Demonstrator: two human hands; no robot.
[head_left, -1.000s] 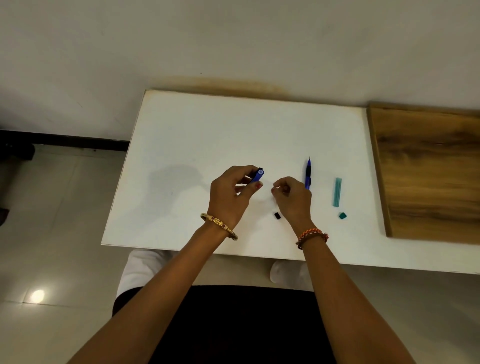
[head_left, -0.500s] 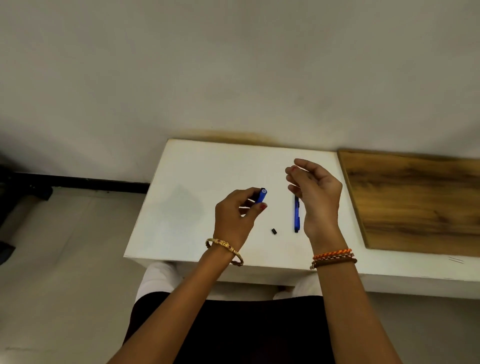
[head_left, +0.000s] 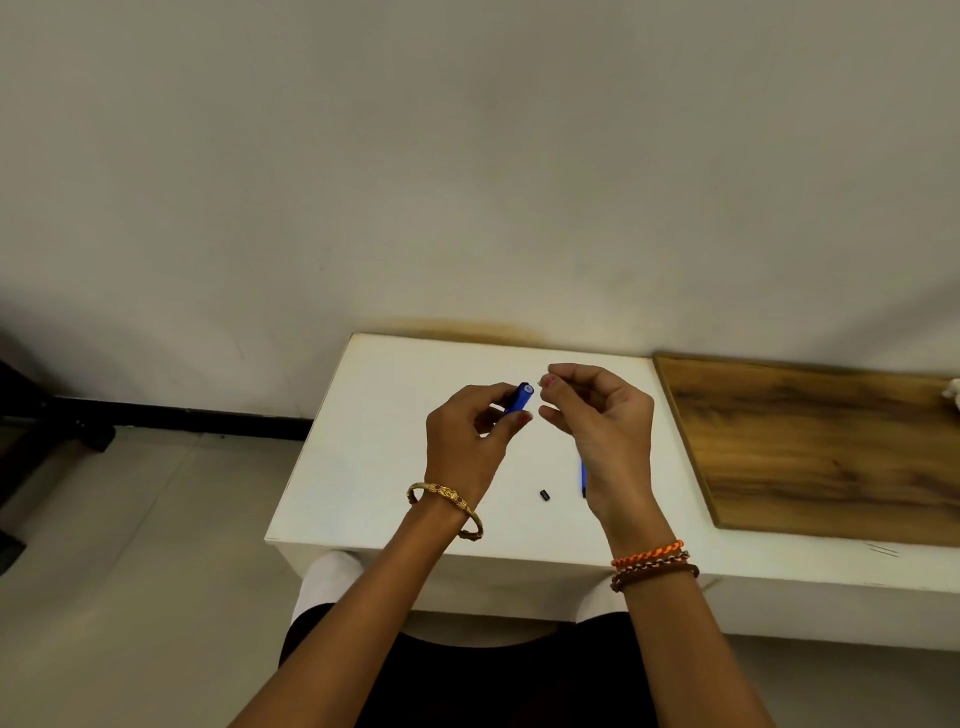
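Note:
My left hand (head_left: 467, 441) grips a blue pen-like barrel (head_left: 521, 396), with its open end pointing up and to the right. My right hand (head_left: 608, 431) is raised just right of that end. Its thumb and forefinger pinch something very thin, seemingly a pencil lead, too fine to see clearly. Both hands hover above the white table (head_left: 389, 415). A second blue pen (head_left: 583, 480) lies on the table, mostly hidden behind my right hand. A small black piece (head_left: 545, 494) lies between my wrists.
A wooden board (head_left: 810, 441) lies on the table's right side, with a small white object (head_left: 953, 392) at the frame's right edge. The table stands against a pale wall. Tiled floor lies to the left and my lap is below the front edge.
The camera has tilted up, so the table sits lower in view. My right hand lifted off the table and came to the barrel's open end. My left hand kept its hold.

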